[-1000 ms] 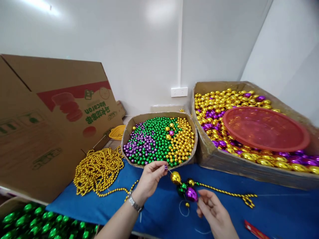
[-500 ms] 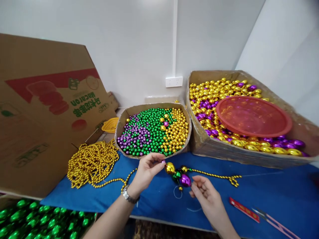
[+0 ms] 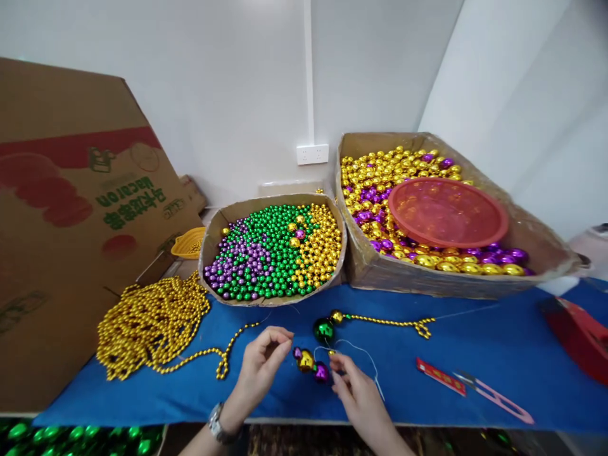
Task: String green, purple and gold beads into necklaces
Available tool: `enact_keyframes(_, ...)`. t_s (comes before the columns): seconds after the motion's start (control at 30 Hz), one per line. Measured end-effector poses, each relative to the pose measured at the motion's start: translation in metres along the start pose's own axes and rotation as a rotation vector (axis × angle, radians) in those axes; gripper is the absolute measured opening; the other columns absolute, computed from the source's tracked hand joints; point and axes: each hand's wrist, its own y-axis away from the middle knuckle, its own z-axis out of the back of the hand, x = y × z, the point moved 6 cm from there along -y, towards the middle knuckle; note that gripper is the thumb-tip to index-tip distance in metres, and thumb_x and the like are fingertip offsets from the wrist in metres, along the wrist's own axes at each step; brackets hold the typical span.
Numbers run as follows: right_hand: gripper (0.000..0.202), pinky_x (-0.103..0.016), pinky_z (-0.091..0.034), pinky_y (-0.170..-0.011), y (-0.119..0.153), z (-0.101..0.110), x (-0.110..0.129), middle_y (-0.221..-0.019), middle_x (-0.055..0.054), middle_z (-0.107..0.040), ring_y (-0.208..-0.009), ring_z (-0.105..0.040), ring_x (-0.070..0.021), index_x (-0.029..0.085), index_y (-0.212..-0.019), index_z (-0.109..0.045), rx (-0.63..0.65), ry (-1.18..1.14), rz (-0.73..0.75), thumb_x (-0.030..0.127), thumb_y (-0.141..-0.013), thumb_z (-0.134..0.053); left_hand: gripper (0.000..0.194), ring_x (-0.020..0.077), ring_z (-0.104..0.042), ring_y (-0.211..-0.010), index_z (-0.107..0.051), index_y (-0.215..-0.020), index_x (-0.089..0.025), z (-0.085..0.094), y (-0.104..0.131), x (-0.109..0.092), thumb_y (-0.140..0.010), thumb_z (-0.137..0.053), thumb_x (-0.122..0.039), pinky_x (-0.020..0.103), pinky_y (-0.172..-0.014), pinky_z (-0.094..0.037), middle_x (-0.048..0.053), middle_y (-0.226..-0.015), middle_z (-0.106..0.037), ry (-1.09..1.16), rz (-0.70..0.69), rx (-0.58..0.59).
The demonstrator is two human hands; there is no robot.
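The short row of shiny round beads (image 3: 305,361), small purple, large gold, small green and large purple, lies between my two hands, over the blue cloth (image 3: 266,405). Its long axis slants: the small purple end points away and to the left, just beside the fingertips of my left hand (image 3: 260,364), and the large purple end comes nearer me, close against the thumb of my right hand (image 3: 358,389). So the right is the nearer hand, by a little; whether it touches that purple bead I cannot tell. My left thumb and forefinger come together at the tips, but I can't see whether a thread is caught there. My right fingers are bent close by a small gold bead (image 3: 331,353); what they grip, if anything, I cannot make out. Beyond the row sits a large glossy green ball (image 3: 323,330), and a thin white thread (image 3: 371,360) curves out to the right.
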Motion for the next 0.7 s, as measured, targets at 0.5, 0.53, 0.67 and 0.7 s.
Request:
enact_keyframes(0.5,0.031,-0.024,-0.049,-0.068,-0.003,-0.011,0.083,-0.082,-0.005,-0.067,-0.074,-0.063,-0.0157,0.022,-0.103,-0.064,0.113,0.307,0.459,0.028,-0.095,-0.035,0.035,0.0243,-0.053,-0.112,-0.052,-0.116,-0.028,-0.027,0.015,-0.065,-0.084,-0.054,-0.014,0.039,-0.094,-0.045,0.009,-0.121,-0.057,-0.058,-0.311,0.2)
enact_keyframes(0.53,0.031,-0.024,-0.049,-0.066,-0.005,-0.006,0.08,-0.079,-0.004,-0.066,-0.07,-0.062,-0.0153,0.022,-0.105,-0.064,0.093,0.302,0.432,0.03,-0.095,-0.035,0.046,0.0253,-0.05,-0.117,-0.045,-0.126,-0.027,-0.036,0.013,-0.054,-0.083,-0.057,-0.018,0.04,-0.096,-0.043,0.011,-0.129,-0.051,-0.078,-0.283,0.257)
enact_keyframes(0.67,0.032,-0.024,-0.047,-0.065,-0.011,0.013,0.086,-0.078,-0.002,-0.067,-0.068,-0.062,-0.0154,0.025,-0.108,-0.063,0.053,0.254,0.38,0.035,-0.094,-0.037,0.063,0.0272,-0.049,-0.116,-0.039,-0.132,-0.022,-0.084,0.011,-0.016,-0.076,-0.066,-0.026,0.041,-0.098,-0.04,0.013,-0.127,-0.053,-0.279,-0.371,0.528)
enact_keyframes(0.7,0.03,-0.025,-0.047,-0.067,-0.012,0.019,0.092,-0.08,-0.002,-0.067,-0.071,-0.062,-0.0159,0.025,-0.105,-0.064,0.049,0.217,0.365,0.036,-0.093,-0.039,0.054,0.0263,-0.052,-0.111,-0.045,-0.127,-0.021,-0.093,0.011,-0.01,-0.076,-0.065,-0.025,0.04,-0.095,-0.041,0.012,-0.12,-0.057,-0.335,-0.411,0.563)
